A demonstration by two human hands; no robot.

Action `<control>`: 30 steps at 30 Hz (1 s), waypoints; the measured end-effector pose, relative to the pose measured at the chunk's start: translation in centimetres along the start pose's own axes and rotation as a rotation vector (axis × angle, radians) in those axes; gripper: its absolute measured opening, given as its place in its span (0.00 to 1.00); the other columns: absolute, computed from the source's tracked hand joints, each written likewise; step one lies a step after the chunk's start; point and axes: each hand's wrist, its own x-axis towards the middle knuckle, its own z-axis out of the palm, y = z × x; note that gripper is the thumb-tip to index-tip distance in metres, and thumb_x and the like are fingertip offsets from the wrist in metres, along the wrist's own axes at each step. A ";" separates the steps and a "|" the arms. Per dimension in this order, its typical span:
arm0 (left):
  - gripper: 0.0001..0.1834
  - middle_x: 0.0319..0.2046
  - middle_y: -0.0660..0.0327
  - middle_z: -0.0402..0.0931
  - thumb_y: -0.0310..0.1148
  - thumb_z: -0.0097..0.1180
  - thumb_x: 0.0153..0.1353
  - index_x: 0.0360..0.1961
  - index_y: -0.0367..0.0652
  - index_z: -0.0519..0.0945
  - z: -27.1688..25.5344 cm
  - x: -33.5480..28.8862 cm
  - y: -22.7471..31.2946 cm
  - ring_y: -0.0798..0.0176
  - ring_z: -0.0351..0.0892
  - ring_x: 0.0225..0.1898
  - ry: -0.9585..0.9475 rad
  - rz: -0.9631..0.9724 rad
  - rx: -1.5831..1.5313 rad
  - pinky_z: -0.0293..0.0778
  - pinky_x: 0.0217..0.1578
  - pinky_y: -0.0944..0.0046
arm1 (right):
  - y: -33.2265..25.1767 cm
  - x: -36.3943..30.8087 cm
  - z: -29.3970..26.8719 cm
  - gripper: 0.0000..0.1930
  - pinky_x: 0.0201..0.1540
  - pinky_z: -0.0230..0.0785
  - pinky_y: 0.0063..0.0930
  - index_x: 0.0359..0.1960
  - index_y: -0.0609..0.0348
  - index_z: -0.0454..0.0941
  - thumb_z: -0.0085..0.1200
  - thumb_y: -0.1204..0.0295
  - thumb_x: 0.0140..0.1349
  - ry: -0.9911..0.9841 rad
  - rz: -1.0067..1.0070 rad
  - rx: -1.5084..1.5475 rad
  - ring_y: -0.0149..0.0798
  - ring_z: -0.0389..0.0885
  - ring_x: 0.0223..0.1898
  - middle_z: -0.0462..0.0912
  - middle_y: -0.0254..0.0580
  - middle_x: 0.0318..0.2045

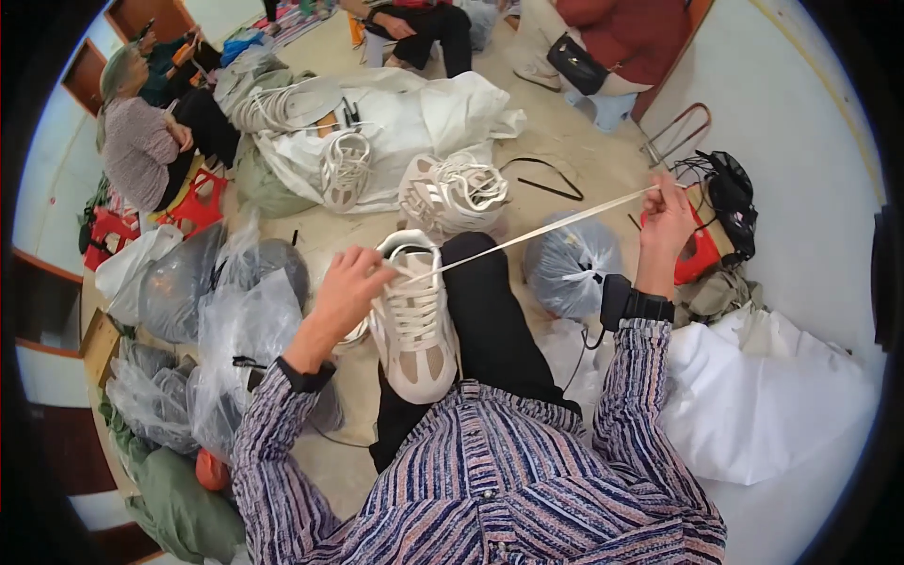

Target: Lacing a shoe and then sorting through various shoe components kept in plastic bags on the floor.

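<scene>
One white-and-beige lace-up sneaker (417, 363), toe toward six o'clock, resting on black trousers (490, 315). Left hand (350, 287), at its ten o'clock: fingers bent by the upper lacing, grip cannot be told. Right hand (667, 218), at two o'clock: pinching one pale shoelace (546, 229), taut.
</scene>
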 end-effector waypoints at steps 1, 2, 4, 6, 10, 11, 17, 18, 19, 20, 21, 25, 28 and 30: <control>0.16 0.36 0.61 0.69 0.23 0.53 0.39 0.33 0.47 0.77 0.3 0.0 -0.1 0.57 0.66 0.43 0.011 -0.006 0.002 0.62 0.40 0.59 | -0.3 0.1 -0.6 0.05 0.20 0.63 0.16 0.31 0.62 0.77 0.54 0.72 0.57 0.026 0.022 -0.063 0.25 0.75 0.20 0.79 0.38 0.24; 0.16 0.36 0.61 0.69 0.23 0.53 0.39 0.33 0.47 0.77 0.4 0.1 0.0 0.57 0.66 0.43 0.021 0.022 -0.010 0.62 0.40 0.59 | -0.5 0.0 -1.1 0.05 0.19 0.62 0.15 0.30 0.62 0.77 0.54 0.72 0.57 0.054 0.044 -0.125 0.25 0.74 0.18 0.79 0.38 0.22; 0.15 0.34 0.60 0.69 0.24 0.54 0.39 0.34 0.46 0.76 0.6 0.7 0.4 0.56 0.67 0.42 -0.026 -0.013 0.067 0.62 0.40 0.58 | -0.5 -0.7 -1.4 0.06 0.18 0.61 0.15 0.27 0.62 0.77 0.55 0.73 0.56 0.029 0.022 -0.156 0.25 0.74 0.17 0.78 0.37 0.20; 0.15 0.34 0.60 0.69 0.25 0.54 0.39 0.34 0.45 0.75 0.2 2.4 2.0 0.56 0.67 0.41 -0.014 0.007 0.017 0.62 0.40 0.58 | -1.9 -1.4 -1.0 0.06 0.16 0.60 0.15 0.26 0.64 0.77 0.54 0.74 0.56 0.072 -0.013 -0.253 0.26 0.74 0.17 0.79 0.38 0.21; 0.17 0.31 0.60 0.70 0.27 0.55 0.42 0.37 0.43 0.74 0.9 5.2 5.3 0.57 0.67 0.38 0.092 0.114 -0.130 0.62 0.39 0.58 | -2.7 -2.0 0.0 0.07 0.16 0.61 0.15 0.27 0.67 0.76 0.56 0.73 0.55 0.043 -0.130 -0.355 0.26 0.75 0.17 0.79 0.39 0.22; 0.17 0.29 0.62 0.69 0.29 0.54 0.45 0.40 0.43 0.73 1.8 5.4 5.1 0.60 0.68 0.36 -0.010 0.167 -0.082 0.62 0.38 0.60 | -2.8 -2.2 0.3 0.07 0.16 0.63 0.16 0.28 0.67 0.77 0.56 0.73 0.54 0.043 -0.148 -0.394 0.26 0.75 0.17 0.79 0.40 0.21; 0.15 0.29 0.63 0.69 0.28 0.50 0.47 0.40 0.41 0.74 1.3 4.5 9.3 0.62 0.68 0.35 -0.120 0.482 -0.075 0.63 0.36 0.64 | 0.5 -5.8 0.7 0.08 0.23 0.68 0.22 0.31 0.64 0.78 0.56 0.71 0.52 -0.218 0.021 -0.859 0.29 0.76 0.21 0.79 0.42 0.21; 0.15 0.29 0.63 0.69 0.28 0.50 0.47 0.40 0.41 0.74 1.4 4.2 8.0 0.62 0.68 0.35 -0.138 0.453 -0.067 0.63 0.36 0.64 | 1.2 -7.1 0.7 0.09 0.25 0.69 0.25 0.31 0.63 0.78 0.55 0.70 0.52 -0.394 0.064 -0.995 0.30 0.77 0.22 0.79 0.44 0.20; 0.14 0.30 0.63 0.70 0.29 0.51 0.47 0.39 0.42 0.75 1.7 4.2 5.8 0.61 0.68 0.36 -0.025 0.356 -0.115 0.63 0.37 0.63 | 2.3 -8.9 1.5 0.10 0.31 0.70 0.30 0.32 0.61 0.79 0.54 0.69 0.51 -0.533 0.023 -1.040 0.38 0.79 0.25 0.79 0.47 0.23; 0.14 0.30 0.63 0.70 0.29 0.51 0.48 0.38 0.42 0.75 1.7 4.3 4.0 0.61 0.68 0.37 0.090 0.270 -0.163 0.62 0.38 0.63 | 2.8 -11.0 2.8 0.09 0.33 0.69 0.32 0.32 0.61 0.79 0.53 0.69 0.52 -0.622 0.017 -0.982 0.42 0.78 0.27 0.79 0.48 0.25; 0.12 0.31 0.63 0.71 0.30 0.52 0.48 0.36 0.43 0.75 0.9 4.0 2.6 0.60 0.68 0.38 -0.003 0.200 -0.039 0.62 0.40 0.62 | 3.4 -12.9 4.4 0.09 0.35 0.69 0.33 0.32 0.60 0.79 0.53 0.69 0.53 -0.716 0.011 -0.916 0.46 0.78 0.30 0.79 0.49 0.26; 0.09 0.30 0.60 0.70 0.29 0.53 0.48 0.32 0.42 0.73 -0.1 4.0 1.1 0.57 0.67 0.39 -0.276 0.081 0.035 0.61 0.44 0.58 | 5.9 -17.2 7.7 0.05 0.36 0.65 0.32 0.28 0.60 0.77 0.53 0.73 0.51 -0.973 -0.274 -0.896 0.45 0.73 0.33 0.74 0.42 0.27; 0.07 0.29 0.60 0.69 0.31 0.53 0.48 0.29 0.42 0.71 -0.1 4.4 1.4 0.57 0.67 0.38 -0.254 0.145 0.175 0.61 0.44 0.59 | 6.4 -18.3 8.7 0.02 0.37 0.62 0.33 0.26 0.58 0.76 0.52 0.75 0.49 -0.996 -0.415 -0.960 0.44 0.69 0.34 0.70 0.41 0.25; 0.07 0.29 0.60 0.69 0.31 0.51 0.48 0.29 0.41 0.71 -1.5 5.2 2.6 0.57 0.67 0.38 -0.254 0.206 0.306 0.61 0.44 0.59 | 6.8 -18.4 9.0 0.02 0.37 0.61 0.34 0.25 0.57 0.75 0.52 0.76 0.48 -1.001 -0.442 -1.011 0.43 0.67 0.34 0.68 0.40 0.25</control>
